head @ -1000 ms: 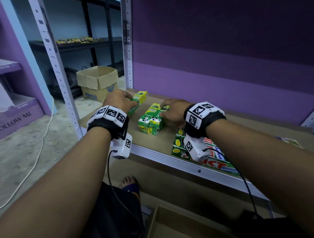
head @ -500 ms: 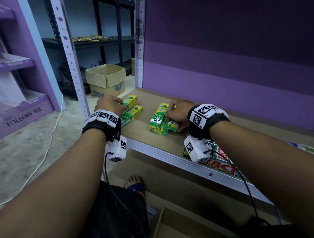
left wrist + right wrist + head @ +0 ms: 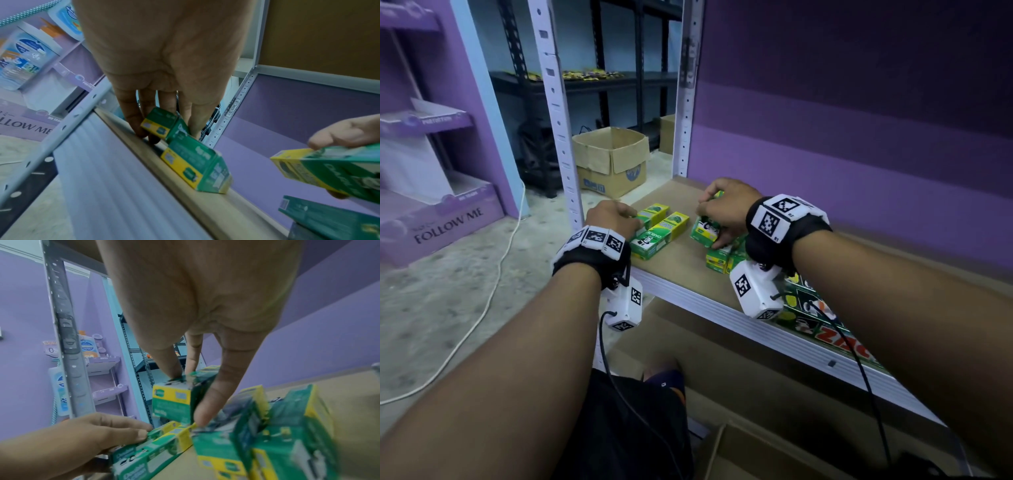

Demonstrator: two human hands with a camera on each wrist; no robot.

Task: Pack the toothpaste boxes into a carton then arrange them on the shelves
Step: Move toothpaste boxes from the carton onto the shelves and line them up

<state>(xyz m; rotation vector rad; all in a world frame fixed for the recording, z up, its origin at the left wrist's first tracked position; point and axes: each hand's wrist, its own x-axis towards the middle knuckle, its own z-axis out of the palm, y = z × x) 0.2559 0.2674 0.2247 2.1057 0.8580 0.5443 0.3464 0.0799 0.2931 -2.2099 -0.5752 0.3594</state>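
Green and yellow toothpaste boxes lie on the brown shelf board. My left hand sits at the shelf's front left corner. Its fingers and thumb grip the leftmost box of a side-by-side pair, and the second box lies against it. My right hand pinches another toothpaste box between thumb and fingers, lifted a little above a small stack of boxes. An open brown carton stands on the floor below the shelf.
Larger flat toothpaste packs lie at the shelf's front edge under my right wrist. White shelf posts stand at the left. Another cardboard carton and a white cable are on the floor. A purple display stand is at far left.
My left hand has slid its two boxes to the shelf's front left corner. My right hand has closed on one box from the stack and raised it.
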